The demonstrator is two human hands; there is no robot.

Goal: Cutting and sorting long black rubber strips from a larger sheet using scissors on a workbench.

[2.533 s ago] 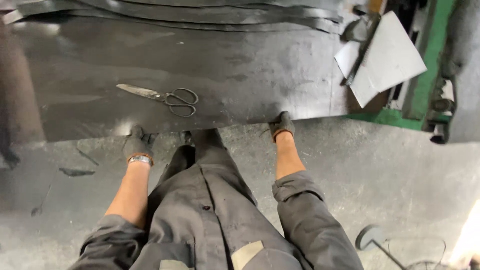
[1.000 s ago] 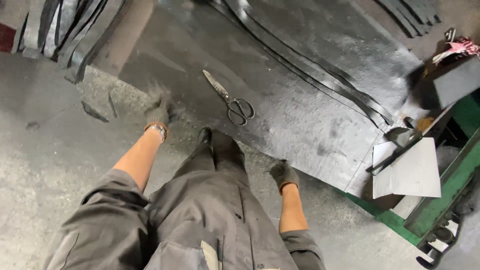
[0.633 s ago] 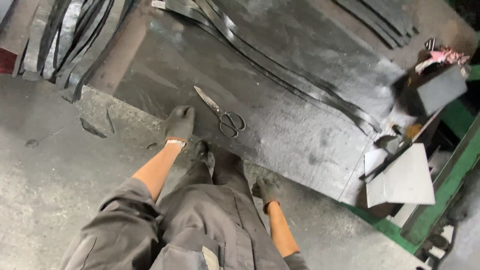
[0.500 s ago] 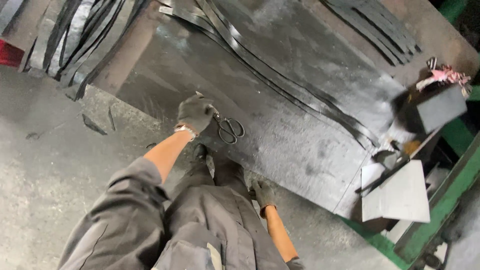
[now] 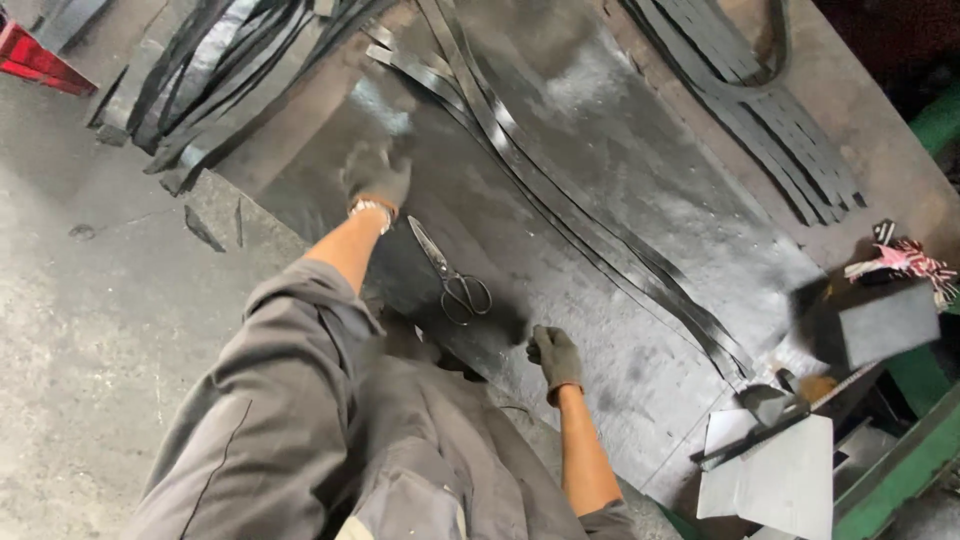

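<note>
left hand (image 5: 377, 178): gloved, reached out ahead of the body and laid palm-down on the black sheet (image 5: 620, 190), just beyond the tips of the scissors (image 5: 452, 275); the frame is blurred here, so whether the fingers are spread or curled cannot be told; nothing seems to be gripped.
right hand (image 5: 556, 356): gloved, resting near the sheet's near edge, fingers loosely curled and narrow, holding nothing; it looks like a prop for the leaning body or a weight to keep the sheet flat.
black sheet: large dark rubber-like sheet spread flat over the floor, taking up most of the view; both hands bear on it, one far, one near, a stance that would keep it from shifting.
scissors: lying closed on the sheet between the two hands, blades pointing toward the left hand, handles toward the body; touched by neither hand, but within easy reach of both.
cut strips (image 5: 560, 180): long narrow black bands lying along the sheet beyond the scissors, running diagonally; apart from the hands.
strip pile (image 5: 200, 80): more bands heaped off the sheet's upper left edge, out of the working area.
perforated piece (image 5: 790, 130): slotted dark material at upper right, well apart from the hands.
white boards (image 5: 775, 475): pale flat panels at lower right beside a green frame (image 5: 900, 450).
floor (image 5: 90, 330): grey concrete at left.
</note>
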